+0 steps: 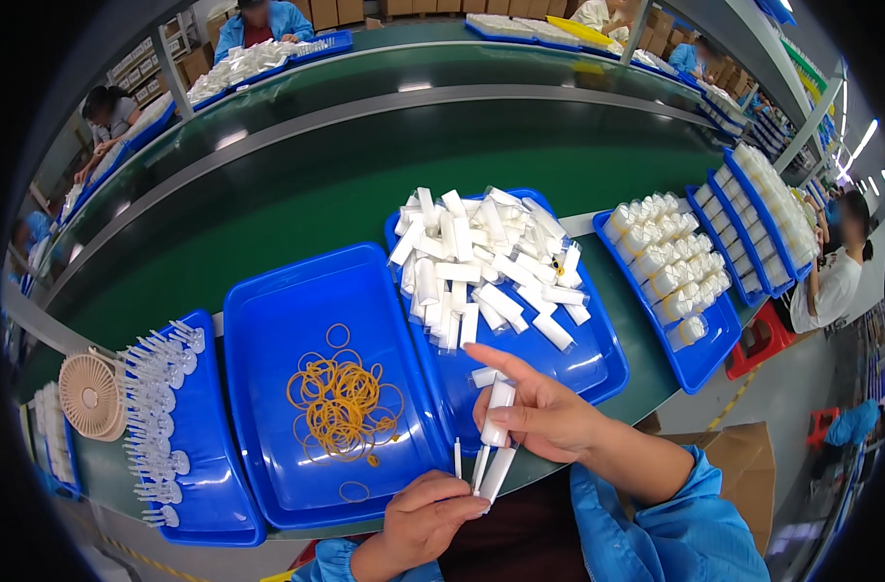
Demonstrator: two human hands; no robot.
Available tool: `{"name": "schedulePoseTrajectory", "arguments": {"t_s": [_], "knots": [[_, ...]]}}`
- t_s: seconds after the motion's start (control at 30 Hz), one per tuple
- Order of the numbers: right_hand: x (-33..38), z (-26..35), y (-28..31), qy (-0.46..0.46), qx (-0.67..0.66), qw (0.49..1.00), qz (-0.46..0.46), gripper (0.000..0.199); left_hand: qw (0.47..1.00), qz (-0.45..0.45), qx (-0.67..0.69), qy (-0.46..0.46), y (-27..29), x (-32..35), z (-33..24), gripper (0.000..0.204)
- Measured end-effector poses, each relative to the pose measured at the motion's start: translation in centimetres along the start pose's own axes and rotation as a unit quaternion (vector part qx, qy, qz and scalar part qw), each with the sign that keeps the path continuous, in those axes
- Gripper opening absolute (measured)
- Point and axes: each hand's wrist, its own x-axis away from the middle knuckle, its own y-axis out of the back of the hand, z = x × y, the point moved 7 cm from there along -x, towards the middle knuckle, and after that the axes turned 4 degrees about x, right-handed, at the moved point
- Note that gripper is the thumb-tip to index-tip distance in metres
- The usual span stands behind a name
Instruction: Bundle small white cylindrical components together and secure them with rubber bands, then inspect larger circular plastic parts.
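In front of my body, my left hand [428, 519] is closed, pinching the lower ends of slim white sticks [480, 470] and a white strip-like piece [499, 473]. My right hand [544, 417] grips a small white packet [498, 412] in clear wrap between thumb and fingers, its index finger stretched out. The two hands are close together, the packet just above the sticks. Beyond my right hand, a blue tray [598, 359] bears a heap of similar white packets [462, 262]. Left of it, another blue tray [258, 388] holds loose yellow-brown rubber bands [341, 403].
At far left, a blue tray [214, 485] carries clear plastic stemmed pieces [161, 417] beside a beige fan [91, 395]. On the right stand blue trays of bundled white packets [666, 257]. A cardboard box [743, 470] sits below the table. Other people work across the green conveyor [365, 145].
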Motion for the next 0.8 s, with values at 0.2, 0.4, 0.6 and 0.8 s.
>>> {"name": "schedulePoseTrajectory", "arguments": {"t_s": [0.2,0.4,0.6,0.8], "knots": [[1.4,1.8,0.0,0.060,0.307,0.950,-0.018,0.058,1.000,0.022,0.018,0.007,-0.2,-0.3,0.2,0.024],[3.3,2.7,-0.5,0.094,0.377,0.921,-0.028,0.051,0.996,0.079,0.009,-0.038,-0.7,0.7,0.2,0.031],[4.4,1.4,-0.6,0.049,0.157,0.986,-0.031,0.048,0.999,0.034,0.032,-0.017,-0.1,1.3,-0.1,0.028],[5.1,1.5,-1.4,0.136,0.274,0.950,-0.056,0.048,0.999,-0.008,-0.006,0.030,1.4,1.4,-0.1,0.023]]}}
